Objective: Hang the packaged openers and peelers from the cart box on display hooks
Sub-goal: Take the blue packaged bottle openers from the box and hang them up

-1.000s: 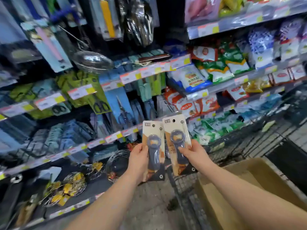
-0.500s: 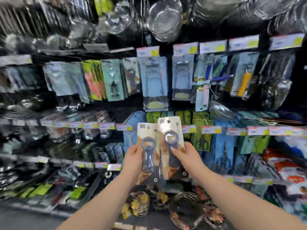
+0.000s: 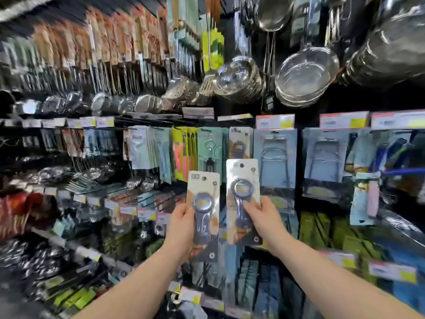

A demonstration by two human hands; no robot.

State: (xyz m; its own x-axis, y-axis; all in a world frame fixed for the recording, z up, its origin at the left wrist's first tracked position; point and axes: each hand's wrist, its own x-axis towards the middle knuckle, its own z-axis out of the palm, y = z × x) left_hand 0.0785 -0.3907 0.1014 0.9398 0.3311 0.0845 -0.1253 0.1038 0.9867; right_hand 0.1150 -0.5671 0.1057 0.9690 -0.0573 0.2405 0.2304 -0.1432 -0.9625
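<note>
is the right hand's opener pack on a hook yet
Off: the right hand holds the opener pack upright, no hook through its hole.

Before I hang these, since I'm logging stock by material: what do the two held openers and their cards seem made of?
The left opener and right opener: bright glinting heads, likely steel; dull blue-grey handles, probably plastic. The left card and right card: printed cardboard, glossy, perhaps film-covered.

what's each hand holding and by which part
The left hand grips the left packaged opener by its left edge; right hand pinches the right packaged opener at its lower right, thumb across the handle.
</note>
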